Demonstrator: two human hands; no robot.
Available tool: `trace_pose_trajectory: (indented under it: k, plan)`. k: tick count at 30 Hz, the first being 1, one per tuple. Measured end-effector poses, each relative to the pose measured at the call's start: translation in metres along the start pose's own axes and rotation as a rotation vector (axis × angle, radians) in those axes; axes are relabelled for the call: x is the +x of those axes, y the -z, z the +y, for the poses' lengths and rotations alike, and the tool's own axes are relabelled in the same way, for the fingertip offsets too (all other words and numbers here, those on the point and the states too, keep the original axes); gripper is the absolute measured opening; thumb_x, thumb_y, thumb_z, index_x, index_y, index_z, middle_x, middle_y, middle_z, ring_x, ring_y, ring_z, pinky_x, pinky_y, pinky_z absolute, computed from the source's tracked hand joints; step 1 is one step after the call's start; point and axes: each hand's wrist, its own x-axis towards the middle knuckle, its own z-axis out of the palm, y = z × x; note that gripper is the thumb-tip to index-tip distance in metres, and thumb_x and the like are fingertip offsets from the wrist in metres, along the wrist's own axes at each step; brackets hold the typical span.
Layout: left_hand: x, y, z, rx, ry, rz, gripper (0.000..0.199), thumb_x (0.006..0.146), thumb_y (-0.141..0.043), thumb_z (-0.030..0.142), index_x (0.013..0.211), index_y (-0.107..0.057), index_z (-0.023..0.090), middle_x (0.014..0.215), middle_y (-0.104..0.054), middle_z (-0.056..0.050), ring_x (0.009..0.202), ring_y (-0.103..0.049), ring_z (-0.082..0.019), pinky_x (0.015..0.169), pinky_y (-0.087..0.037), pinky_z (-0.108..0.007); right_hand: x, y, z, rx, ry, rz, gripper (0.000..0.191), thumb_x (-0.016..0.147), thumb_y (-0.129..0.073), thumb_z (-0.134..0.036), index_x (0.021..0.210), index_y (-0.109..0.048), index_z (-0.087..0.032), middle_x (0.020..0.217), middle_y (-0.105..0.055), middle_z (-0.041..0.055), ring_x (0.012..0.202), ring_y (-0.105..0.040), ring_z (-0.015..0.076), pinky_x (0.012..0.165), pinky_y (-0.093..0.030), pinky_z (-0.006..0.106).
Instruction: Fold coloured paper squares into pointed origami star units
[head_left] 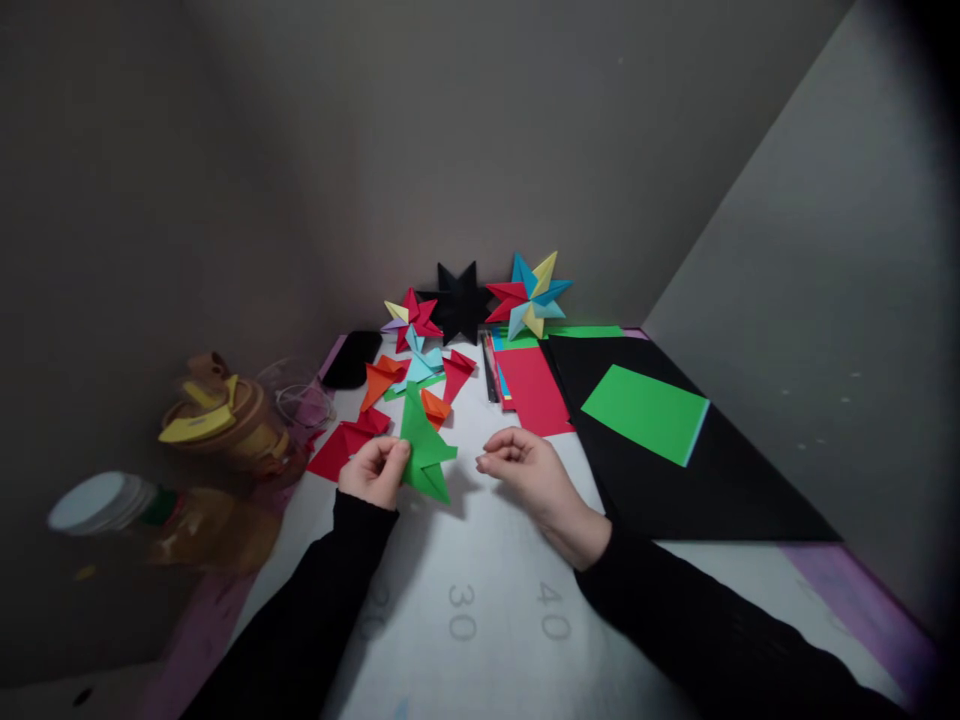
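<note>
A folded green paper piece [425,447] with pointed ends is pinched along its left edge by my left hand [376,470], between thumb and fingers, above the white surface. My right hand [529,478] is held apart to the right of it, its fingers curled in towards the thumb, with nothing visible in them. Just behind the green piece lie folded orange paper [436,408], dark red paper [458,372] and light blue paper [421,365]. A red folded paper [346,446] lies beyond my left hand, partly hidden by it.
Paper stars, one multicoloured [531,297], one black [459,302] and one mostly red [412,318], lean at the wall. Red sheets [534,388] lie near a black board [720,490] bearing green paper [646,412]. A phone [352,360], basket [225,425] and lidded jar [97,503] stand left.
</note>
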Motion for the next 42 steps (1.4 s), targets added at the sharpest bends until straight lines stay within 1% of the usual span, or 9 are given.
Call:
trace_pose_trajectory:
  k: [5,9,15,18,22,29,34,38,42]
  plan:
    - [-0.011,-0.009,0.003,0.053,-0.010,-0.089,0.022,0.073,-0.058,0.037,0.069,-0.058,0.016,0.047,-0.048,0.006,0.040,-0.041,-0.007,0.039,-0.033,-0.018,-0.004,-0.008,0.006,-0.053,0.021,-0.137,0.038,0.061,-0.073,-0.032,0.094,-0.058,-0.018,0.082,-0.059,0.0014,0.073,-0.056,0.0136,0.065,-0.044,0.026]
    - [-0.023,-0.015,0.003,0.161,-0.162,-0.189,0.018,0.076,-0.056,0.033,0.069,-0.058,0.016,0.052,-0.050,0.005,0.044,-0.043,-0.008,0.043,-0.035,-0.019,-0.008,-0.010,0.007,-0.154,-0.113,-0.238,0.025,0.061,-0.071,-0.030,0.075,-0.059,-0.013,0.068,-0.059,0.0004,0.058,-0.053,0.0121,0.054,-0.042,0.024]
    - [-0.027,-0.015,0.000,0.300,-0.415,-0.330,0.016,0.080,-0.052,0.027,0.070,-0.060,0.017,0.063,-0.058,-0.001,0.055,-0.051,-0.011,0.052,-0.040,-0.022,-0.013,-0.012,0.001,-0.141,-0.059,-0.313,0.008,0.064,-0.063,-0.019,0.068,-0.059,-0.013,0.060,-0.056,-0.0025,0.054,-0.048,0.0103,0.052,-0.039,0.022]
    - [-0.026,-0.016,-0.003,0.254,-0.338,-0.383,0.013,0.078,-0.054,0.028,0.075,-0.060,0.017,0.066,-0.057,-0.001,0.055,-0.052,-0.011,0.047,-0.039,-0.021,-0.014,-0.012,-0.003,-0.113,-0.059,-0.262,0.009,0.064,-0.063,-0.018,0.071,-0.059,-0.013,0.061,-0.055,-0.0024,0.053,-0.047,0.0095,0.050,-0.038,0.021]
    - [-0.022,-0.015,-0.006,0.277,-0.323,-0.469,0.022,0.077,-0.053,0.031,0.060,-0.054,0.017,0.058,-0.050,0.001,0.050,-0.046,-0.010,0.043,-0.033,-0.020,-0.013,-0.012,-0.004,-0.104,-0.046,-0.234,0.013,0.065,-0.064,-0.020,0.075,-0.061,-0.012,0.067,-0.057,0.0002,0.056,-0.048,0.0099,0.052,-0.040,0.022]
    - [-0.013,-0.010,-0.005,0.326,-0.255,-0.430,0.030,0.076,-0.053,0.035,0.053,-0.048,0.017,0.050,-0.042,0.004,0.047,-0.039,-0.009,0.047,-0.029,-0.021,-0.010,-0.007,0.006,-0.167,-0.067,-0.198,0.014,0.066,-0.065,-0.025,0.071,-0.062,-0.012,0.066,-0.058,0.0009,0.058,-0.049,0.0109,0.054,-0.040,0.023]
    - [-0.004,-0.002,-0.006,0.286,-0.156,-0.407,0.033,0.074,-0.053,0.041,0.052,-0.046,0.017,0.046,-0.036,0.006,0.045,-0.032,-0.008,0.045,-0.025,-0.021,-0.005,-0.003,0.011,-0.193,-0.088,-0.147,0.019,0.064,-0.068,-0.027,0.059,-0.055,-0.014,0.050,-0.045,-0.0051,0.046,-0.037,0.0067,0.043,-0.028,0.020]
    - [0.005,0.004,-0.007,0.238,-0.098,-0.372,0.034,0.073,-0.054,0.043,0.052,-0.047,0.017,0.044,-0.036,0.007,0.043,-0.031,-0.008,0.044,-0.024,-0.021,-0.001,-0.001,0.010,-0.124,-0.140,-0.119,0.019,0.064,-0.067,-0.027,0.058,-0.054,-0.015,0.048,-0.042,-0.0060,0.042,-0.033,0.0055,0.041,-0.022,0.020]
    - [0.007,0.004,-0.009,0.171,-0.054,-0.317,0.035,0.072,-0.055,0.042,0.051,-0.042,0.018,0.043,-0.038,0.006,0.043,-0.031,-0.007,0.044,-0.023,-0.021,0.000,-0.003,0.011,-0.003,-0.090,-0.062,0.014,0.063,-0.067,-0.025,0.064,-0.058,-0.015,0.055,-0.050,-0.0036,0.047,-0.039,0.0069,0.043,-0.027,0.020]
